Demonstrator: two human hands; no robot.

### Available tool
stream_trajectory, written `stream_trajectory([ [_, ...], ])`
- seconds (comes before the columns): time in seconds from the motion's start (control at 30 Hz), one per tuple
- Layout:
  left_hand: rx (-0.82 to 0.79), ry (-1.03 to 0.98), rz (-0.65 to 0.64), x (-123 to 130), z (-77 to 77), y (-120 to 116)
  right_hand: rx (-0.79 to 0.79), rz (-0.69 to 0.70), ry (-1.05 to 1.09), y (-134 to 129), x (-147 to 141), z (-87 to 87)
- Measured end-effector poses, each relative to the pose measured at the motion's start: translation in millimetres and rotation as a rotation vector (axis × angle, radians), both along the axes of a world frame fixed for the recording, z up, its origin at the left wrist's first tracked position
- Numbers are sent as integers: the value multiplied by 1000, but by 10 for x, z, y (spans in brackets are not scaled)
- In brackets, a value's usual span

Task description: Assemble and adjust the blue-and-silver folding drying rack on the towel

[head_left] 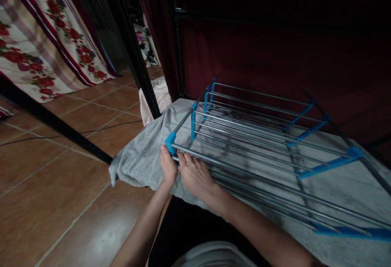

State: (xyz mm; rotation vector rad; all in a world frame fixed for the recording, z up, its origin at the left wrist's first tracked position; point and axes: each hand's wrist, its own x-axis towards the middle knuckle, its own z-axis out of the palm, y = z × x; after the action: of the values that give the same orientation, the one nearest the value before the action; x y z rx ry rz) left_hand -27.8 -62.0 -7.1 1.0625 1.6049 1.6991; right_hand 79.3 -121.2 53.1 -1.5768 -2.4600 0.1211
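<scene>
A rack of thin metal rods with blue plastic connectors lies across a grey cloth surface. At its near left corner, my left hand is closed round the blue corner piece, thumb up against it. Right beside it, my right hand has its fingers curled over a metal rod below the top one. Its fingertips, and what is under them, are partly hidden. More blue connectors join the rods at the rack's right side.
Grey cloth hangs over the left edge. Black metal posts rise at the left, with a dark red curtain behind the rack. A floral curtain and a cable on the tiled floor are at the left.
</scene>
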Motion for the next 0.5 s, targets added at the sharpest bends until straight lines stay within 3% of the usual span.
stream_trajectory([
  [0.23, -45, -31, -86, -103, 28, 67, -21, 55, -113, 146, -71, 29],
  [0.5, -127, -184, -131, -61, 73, 91, -15, 80, -42, 187, -12, 19],
])
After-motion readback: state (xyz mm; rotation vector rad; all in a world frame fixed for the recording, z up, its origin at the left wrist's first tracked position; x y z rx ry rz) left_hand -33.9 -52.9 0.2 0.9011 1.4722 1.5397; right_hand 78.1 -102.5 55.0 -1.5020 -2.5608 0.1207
